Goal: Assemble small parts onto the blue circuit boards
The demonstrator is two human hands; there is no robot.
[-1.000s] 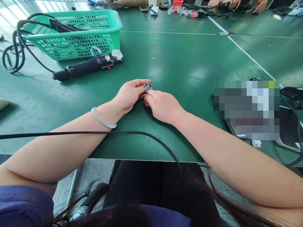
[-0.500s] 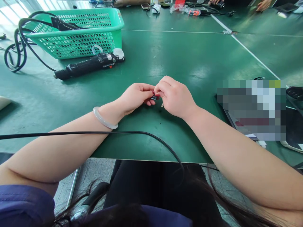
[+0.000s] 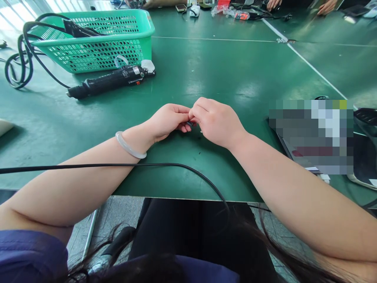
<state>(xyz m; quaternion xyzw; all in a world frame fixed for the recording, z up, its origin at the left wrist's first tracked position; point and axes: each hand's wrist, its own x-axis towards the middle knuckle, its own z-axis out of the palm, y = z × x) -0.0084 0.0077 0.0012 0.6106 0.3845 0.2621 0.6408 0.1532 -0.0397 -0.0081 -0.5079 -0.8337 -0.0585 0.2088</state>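
Observation:
My left hand (image 3: 169,121) pinches a small dark part (image 3: 190,123) just above the green table (image 3: 188,173). Only a sliver of the part shows between the fingers, so its kind is unclear. My right hand (image 3: 216,121) meets the left one from the other side, its fingertips pressed together at the same part. Whether the right fingers hold something of their own is hidden behind the knuckles. A pale bangle (image 3: 130,145) circles my left wrist.
A black corded electric screwdriver (image 3: 110,81) lies before a green plastic basket (image 3: 97,49). One black cable (image 3: 165,165) crosses over my left forearm. At the right rests a dark blurred-out object (image 3: 309,137). Another person's hands (image 3: 273,4) show at the far edge.
My right hand has shifted slightly left and down, covering more of the small dark part. My left hand stays almost in place.

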